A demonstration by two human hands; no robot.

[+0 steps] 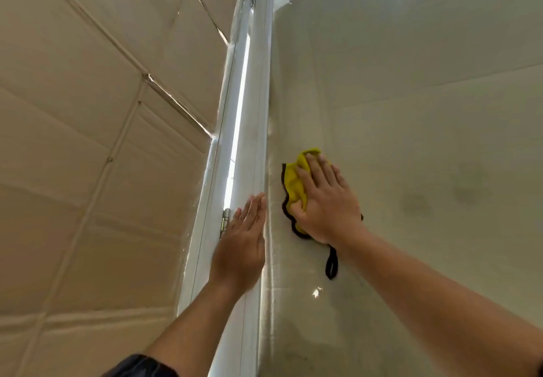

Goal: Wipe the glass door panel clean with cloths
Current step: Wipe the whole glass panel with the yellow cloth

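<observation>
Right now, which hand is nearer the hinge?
Left. The left hand rests on the frame beside the hinge; the right hand presses the yellow cloth on the glass beyond.

Prob. a tiled bathroom in a home, w/ a shower enclosure or similar glazed door. Left: wall [73,141] of big glossy beige tiles w/ pale grout lines, running up and far. Centre: white upright door frame [249,112], domestic type, w/ small metal hinge [225,224] near and another metal fitting [253,0] far up. Right: glass door panel [411,97], see-through, w/ same large tiles showing behind it, plus dull smudges and a light glint low down. Household yellow microfibre cloth [293,182] w/ dark edging lies against the glass just right of the frame. Nothing industrial or shop-like in sight.
</observation>
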